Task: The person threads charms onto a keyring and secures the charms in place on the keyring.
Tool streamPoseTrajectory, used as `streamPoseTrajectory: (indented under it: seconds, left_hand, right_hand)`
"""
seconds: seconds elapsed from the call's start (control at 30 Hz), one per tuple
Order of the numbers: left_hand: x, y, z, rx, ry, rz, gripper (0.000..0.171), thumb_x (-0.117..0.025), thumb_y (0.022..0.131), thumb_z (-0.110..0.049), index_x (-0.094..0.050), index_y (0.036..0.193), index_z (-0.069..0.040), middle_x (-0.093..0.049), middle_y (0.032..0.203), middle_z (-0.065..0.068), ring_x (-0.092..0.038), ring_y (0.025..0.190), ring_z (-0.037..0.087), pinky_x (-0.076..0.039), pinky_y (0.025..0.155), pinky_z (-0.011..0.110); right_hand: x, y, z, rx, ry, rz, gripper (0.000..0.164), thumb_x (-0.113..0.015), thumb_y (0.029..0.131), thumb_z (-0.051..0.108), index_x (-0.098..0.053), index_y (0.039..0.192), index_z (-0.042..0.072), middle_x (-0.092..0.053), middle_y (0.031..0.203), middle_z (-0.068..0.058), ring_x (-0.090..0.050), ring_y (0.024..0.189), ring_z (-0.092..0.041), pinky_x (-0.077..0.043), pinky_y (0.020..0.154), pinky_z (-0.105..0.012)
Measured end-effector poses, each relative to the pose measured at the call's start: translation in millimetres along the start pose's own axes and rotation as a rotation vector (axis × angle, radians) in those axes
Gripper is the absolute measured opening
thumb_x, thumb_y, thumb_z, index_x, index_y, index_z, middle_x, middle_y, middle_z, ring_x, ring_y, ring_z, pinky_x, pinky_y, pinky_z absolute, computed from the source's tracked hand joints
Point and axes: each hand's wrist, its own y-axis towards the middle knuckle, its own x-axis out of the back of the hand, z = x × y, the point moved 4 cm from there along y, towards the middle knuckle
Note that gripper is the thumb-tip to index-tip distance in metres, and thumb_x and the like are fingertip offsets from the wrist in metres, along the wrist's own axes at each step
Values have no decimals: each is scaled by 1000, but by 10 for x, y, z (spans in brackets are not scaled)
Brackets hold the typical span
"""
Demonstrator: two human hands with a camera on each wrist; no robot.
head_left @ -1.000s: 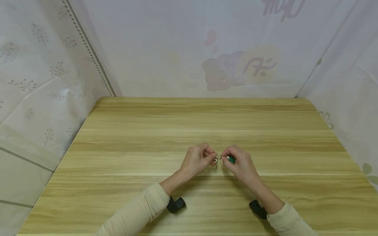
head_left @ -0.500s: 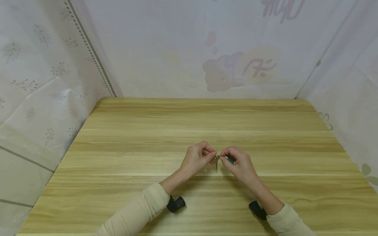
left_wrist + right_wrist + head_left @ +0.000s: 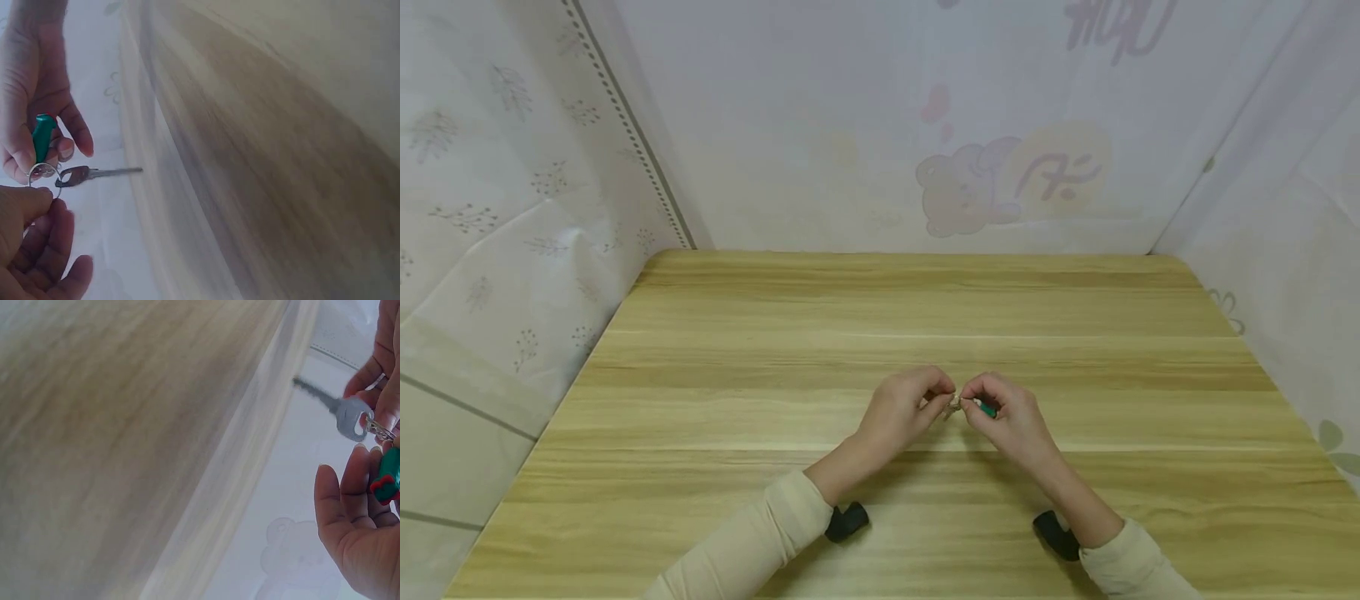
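Over the near half of the table (image 3: 880, 308), between the hands, the ring (image 3: 29, 177) and key (image 3: 75, 176) look light, stiff and slippery, best held by the ring's edge; the charm (image 3: 42, 139) looks grippier. The left hand (image 3: 895, 408) pinches the ring, fingers curled; the right hand (image 3: 1011, 417) pinches it too, charm against its fingers.
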Motion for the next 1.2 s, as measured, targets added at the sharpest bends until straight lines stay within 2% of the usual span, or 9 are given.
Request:
streamPoseTrajectory:
  seconds: [0.13,0.23,0.47,0.7,0.83,0.9,0.97,1.1,1.2]
  left_hand:
    - [23,-17,-45,-117,139,-61,4,-71,84,-10,-67,83,-11,-68,81,-2,-62,71,6,-48,62,15]
    - [26,-24,-42,-115,133,-67,7,-71,83,-8,-68,81,-13,-68,78,-3,-61,68,5,-47,61,14]
    - [25,-10,16,27,2,-29,7,-72,81,-6,-69,78,-11,-69,73,-3,-61,64,4,-47,58,13]
    - [14,-14,81,174,-214,-8,4,-71,83,-6,-69,79,-7,-70,74,2,-64,65,8,-49,59,15]
    - [13,-18,87,209,-238,0,4,-71,83,-7,-69,80,-6,-70,73,2,-62,62,7,-49,55,16]
    - [12,-16,75,200,-212,11,4,-70,84,-8,-69,81,-6,-70,74,1,-62,63,7,-48,55,15]
    - [15,-15,45,164,-155,24,4,-70,85,-9,-68,84,-6,-70,75,1,-63,64,6,-47,57,15]
    - [29,-20,-36,50,21,26,5,-69,86,-12,-66,88,-10,-71,77,-2,-64,68,5,-47,58,15]
    - [40,-30,-81,-16,113,8,5,-70,85,-13,-66,87,-12,-70,78,-3,-64,68,5,-47,57,15]
  right_hand:
    - [6,2,9,39,-40,-13,14,-63,83,-7,-64,82,8,-63,80,0,-47,67,-5,-44,57,-20]
    - [9,-3,12,58,-63,-19,16,-64,82,-7,-65,81,9,-63,80,2,-46,66,-4,-42,57,-20]
    - [8,-18,3,54,-57,-27,14,-66,82,-6,-65,83,9,-62,81,3,-47,68,-5,-43,60,-21]
    - [9,-20,-10,34,-38,-28,9,-66,84,-1,-65,83,8,-65,82,-5,-53,74,-4,-48,65,-21]
    - [8,-22,-13,29,-35,-23,8,-66,85,1,-65,84,9,-65,82,-6,-54,74,-3,-49,66,-22]
    - [8,-25,-12,28,-35,-20,9,-66,85,1,-65,84,9,-65,82,-5,-54,75,-3,-50,67,-22]
    - [7,-26,-11,24,-34,-16,9,-66,85,1,-64,84,10,-65,83,-6,-55,75,-3,-50,67,-22]
    - [6,-26,-2,31,-46,-13,9,-65,86,1,-64,84,10,-65,83,-6,-55,75,-4,-50,68,-22]
    - [4,-23,9,54,-73,-16,9,-64,87,2,-65,83,10,-65,83,-6,-55,75,-4,-50,68,-23]
